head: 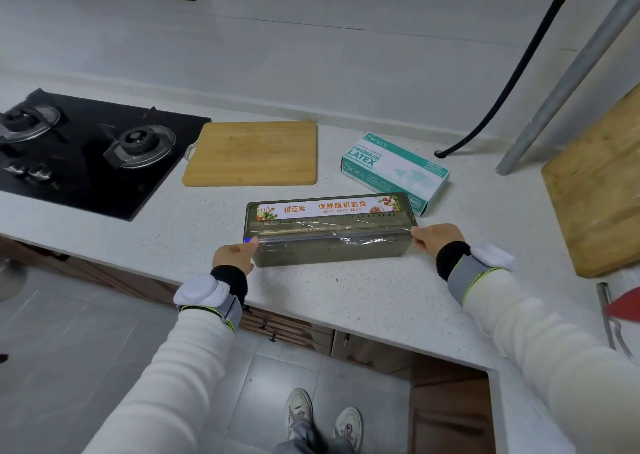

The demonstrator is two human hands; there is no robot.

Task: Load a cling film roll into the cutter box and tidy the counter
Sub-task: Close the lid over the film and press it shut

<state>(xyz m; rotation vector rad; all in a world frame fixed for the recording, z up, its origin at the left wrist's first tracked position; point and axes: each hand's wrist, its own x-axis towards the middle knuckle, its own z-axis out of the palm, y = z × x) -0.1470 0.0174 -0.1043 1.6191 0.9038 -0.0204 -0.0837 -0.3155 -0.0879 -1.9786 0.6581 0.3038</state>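
Because the cling film (332, 227) stretched along the top of the cutter box (329, 251) is thin, limp and prone to sticking to itself, it probably wants an even pull from both ends rather than a tug at one corner. The left hand (233, 254) pinches the film at the box's left end, thumb on top, and the right hand (434, 237) pinches it at the right end. The box lies lengthwise on the counter (346, 297), just in front of a latex glove box (394, 171) and a bamboo cutting board (251, 153). It looks like light, stiff plastic, apt to slide; its short ends offer the surest grip.
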